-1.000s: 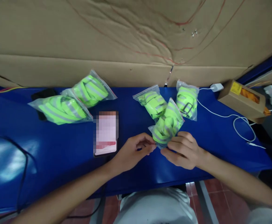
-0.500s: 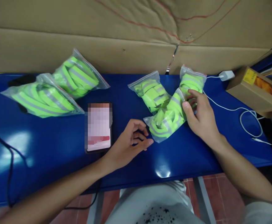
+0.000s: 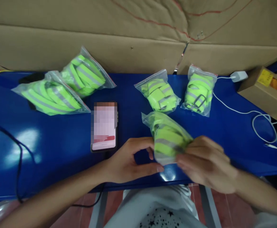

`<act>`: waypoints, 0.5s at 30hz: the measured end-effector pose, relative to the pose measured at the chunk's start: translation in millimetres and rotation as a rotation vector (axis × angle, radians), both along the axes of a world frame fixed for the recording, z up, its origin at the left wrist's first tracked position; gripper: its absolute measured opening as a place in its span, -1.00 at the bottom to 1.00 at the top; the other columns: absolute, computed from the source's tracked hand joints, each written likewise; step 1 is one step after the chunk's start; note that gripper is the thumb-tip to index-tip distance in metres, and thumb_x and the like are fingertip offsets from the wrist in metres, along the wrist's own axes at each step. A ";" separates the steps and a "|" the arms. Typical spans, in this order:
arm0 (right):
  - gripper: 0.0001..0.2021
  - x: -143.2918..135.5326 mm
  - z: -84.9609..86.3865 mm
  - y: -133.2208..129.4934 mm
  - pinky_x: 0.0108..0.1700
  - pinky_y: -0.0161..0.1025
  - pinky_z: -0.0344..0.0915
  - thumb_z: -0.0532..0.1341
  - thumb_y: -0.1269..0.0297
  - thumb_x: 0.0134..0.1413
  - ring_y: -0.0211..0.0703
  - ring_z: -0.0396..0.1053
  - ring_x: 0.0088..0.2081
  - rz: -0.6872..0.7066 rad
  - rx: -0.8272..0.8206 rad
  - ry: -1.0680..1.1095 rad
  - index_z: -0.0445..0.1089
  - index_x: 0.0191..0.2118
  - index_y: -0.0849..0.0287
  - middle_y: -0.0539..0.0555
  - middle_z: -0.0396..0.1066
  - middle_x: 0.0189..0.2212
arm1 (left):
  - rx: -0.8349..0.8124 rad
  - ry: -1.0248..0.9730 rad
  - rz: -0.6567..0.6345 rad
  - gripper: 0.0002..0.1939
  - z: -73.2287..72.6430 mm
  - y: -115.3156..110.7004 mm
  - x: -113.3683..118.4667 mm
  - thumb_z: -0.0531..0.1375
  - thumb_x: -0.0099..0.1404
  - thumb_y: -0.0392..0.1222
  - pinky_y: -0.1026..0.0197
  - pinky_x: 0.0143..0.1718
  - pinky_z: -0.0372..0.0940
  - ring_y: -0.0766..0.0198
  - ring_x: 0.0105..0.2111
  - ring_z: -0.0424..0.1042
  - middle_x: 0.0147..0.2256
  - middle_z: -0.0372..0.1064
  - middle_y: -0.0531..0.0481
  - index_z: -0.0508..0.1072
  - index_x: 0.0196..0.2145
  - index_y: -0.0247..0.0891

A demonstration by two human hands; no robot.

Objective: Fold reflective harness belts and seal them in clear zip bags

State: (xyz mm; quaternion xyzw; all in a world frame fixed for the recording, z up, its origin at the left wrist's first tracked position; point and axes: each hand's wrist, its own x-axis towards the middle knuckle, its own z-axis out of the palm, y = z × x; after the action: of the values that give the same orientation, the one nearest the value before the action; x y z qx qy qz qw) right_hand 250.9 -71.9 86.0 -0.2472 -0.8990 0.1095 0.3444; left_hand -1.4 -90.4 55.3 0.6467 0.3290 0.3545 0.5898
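Note:
A clear zip bag of neon-yellow reflective strap (image 3: 168,139) is above the front part of the blue table, blurred by motion. My right hand (image 3: 207,161) grips its right side between thumb and fingers. Around the bag's left side my left hand (image 3: 138,158) is open, thumb and fingers spread apart; whether they touch the plastic is unclear. Behind lie two similar bags, a left one (image 3: 160,95) and a right one (image 3: 198,91) with a metal buckle showing.
On the left, a front bag of strap (image 3: 51,98) overlaps a rear one (image 3: 83,76), with a dark object partly beneath. A phone (image 3: 103,126) lies near my left forearm. A charger (image 3: 239,76), white cable (image 3: 242,111) and cardboard box (image 3: 265,93) are at right; a black cable (image 3: 21,164) crosses the left.
My right hand has drawn one bag away from the two behind it, toward me, and turned it. My left hand has opened wider beside it. The view has shifted slightly.

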 end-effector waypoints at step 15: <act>-0.87 -17.2 -33.6 9.0 -0.32 -0.32 0.52 0.33 0.32 0.34 -0.30 0.60 -0.29 0.038 -0.080 -0.033 0.50 -0.08 0.27 0.02 0.63 -0.25 | 0.290 0.264 0.131 -0.73 -15.4 -2.1 5.4 0.37 0.32 -0.26 0.31 0.00 0.44 0.30 -0.07 0.54 -0.07 0.50 -0.07 0.54 -0.03 -0.26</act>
State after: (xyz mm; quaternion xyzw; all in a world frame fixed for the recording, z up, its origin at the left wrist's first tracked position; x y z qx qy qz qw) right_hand 233.7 -63.0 52.5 -0.2456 -0.9040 0.1479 0.3172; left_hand 4.0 -92.6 39.9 0.7430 0.3903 0.3479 0.4177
